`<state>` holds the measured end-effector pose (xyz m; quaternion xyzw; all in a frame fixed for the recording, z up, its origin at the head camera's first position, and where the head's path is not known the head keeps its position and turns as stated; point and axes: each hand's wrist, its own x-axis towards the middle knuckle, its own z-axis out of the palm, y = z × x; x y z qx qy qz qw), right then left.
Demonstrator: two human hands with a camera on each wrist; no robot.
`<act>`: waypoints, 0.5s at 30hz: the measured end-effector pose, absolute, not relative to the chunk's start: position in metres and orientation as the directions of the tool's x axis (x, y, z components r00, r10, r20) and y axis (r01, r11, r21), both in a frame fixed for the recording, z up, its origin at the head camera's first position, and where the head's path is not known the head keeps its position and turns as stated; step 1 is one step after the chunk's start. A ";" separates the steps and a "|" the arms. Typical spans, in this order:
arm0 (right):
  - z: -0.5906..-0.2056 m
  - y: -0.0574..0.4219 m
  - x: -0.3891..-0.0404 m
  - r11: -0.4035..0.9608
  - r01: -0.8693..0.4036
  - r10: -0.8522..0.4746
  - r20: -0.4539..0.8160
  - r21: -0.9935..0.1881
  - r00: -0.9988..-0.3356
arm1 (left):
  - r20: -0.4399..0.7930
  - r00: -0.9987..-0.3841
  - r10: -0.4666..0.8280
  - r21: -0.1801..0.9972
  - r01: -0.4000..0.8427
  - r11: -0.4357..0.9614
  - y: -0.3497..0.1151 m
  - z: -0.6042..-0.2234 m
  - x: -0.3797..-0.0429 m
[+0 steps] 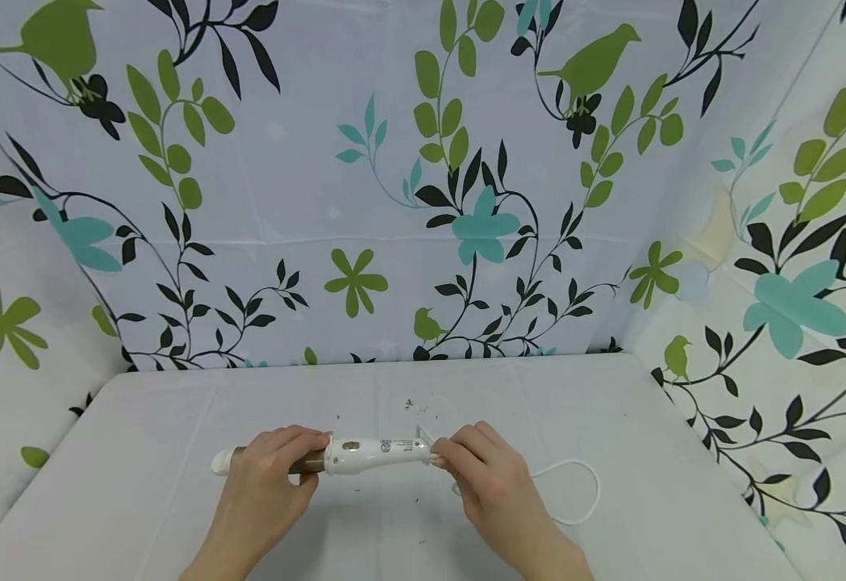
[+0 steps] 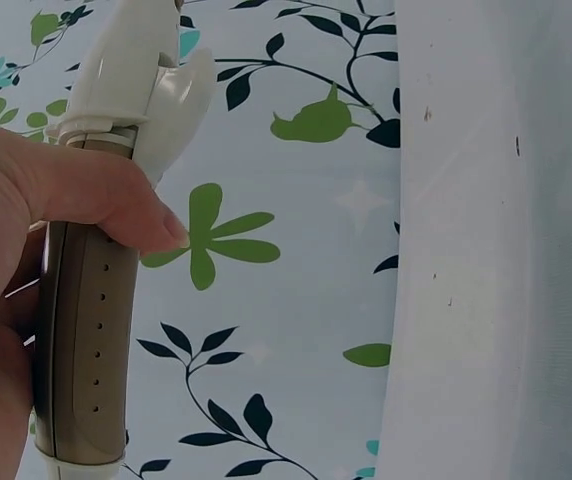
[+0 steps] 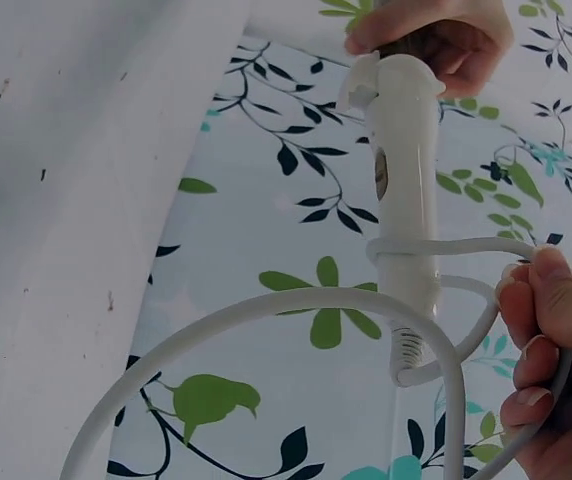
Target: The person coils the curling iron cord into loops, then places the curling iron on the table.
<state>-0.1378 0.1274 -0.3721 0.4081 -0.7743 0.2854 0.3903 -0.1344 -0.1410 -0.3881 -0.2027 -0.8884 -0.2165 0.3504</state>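
Nearest the head camera, left hand [image 1: 266,476] and right hand [image 1: 495,484] sit at about seven and five o'clock, with a white-and-brown hair styler [image 1: 335,457] held level between them at six o'clock. Whether it touches the counter [image 1: 640,452] I cannot tell. Its pale tip [image 1: 222,462] points to nine o'clock, its handle [image 1: 393,454] to three. Left fingers curl closely round the brown barrel [image 2: 91,330], a hold that probably steadies the styler and leaves the handle's tail free for the other hand. Right fingers close in a pinch on the white cord [image 3: 311,299], parted no wider than its thickness. In the right wrist view the cord passes round the handle near the tail, then runs toward three o'clock to those fingers, likely held there so the turn cannot slacken. Its loose loop bulges at four o'clock, apparently spare length. Patterned cloth [image 1: 306,145] hangs behind, toward twelve o'clock.
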 end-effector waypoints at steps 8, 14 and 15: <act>-0.372 0.129 -0.140 0.510 -0.849 -0.374 0.854 -0.136 -0.361 | 0.716 -0.663 0.219 0.236 0.525 0.817 -0.141 -0.387 -0.135; -0.374 0.132 -0.142 0.496 -0.845 -0.345 0.847 -0.200 -0.404 | 0.745 -0.618 0.251 0.214 0.578 0.788 -0.143 -0.387 -0.135; -0.375 0.133 -0.142 0.496 -0.841 -0.339 0.843 -0.216 -0.417 | 0.745 -0.616 0.255 0.213 0.582 0.785 -0.143 -0.387 -0.134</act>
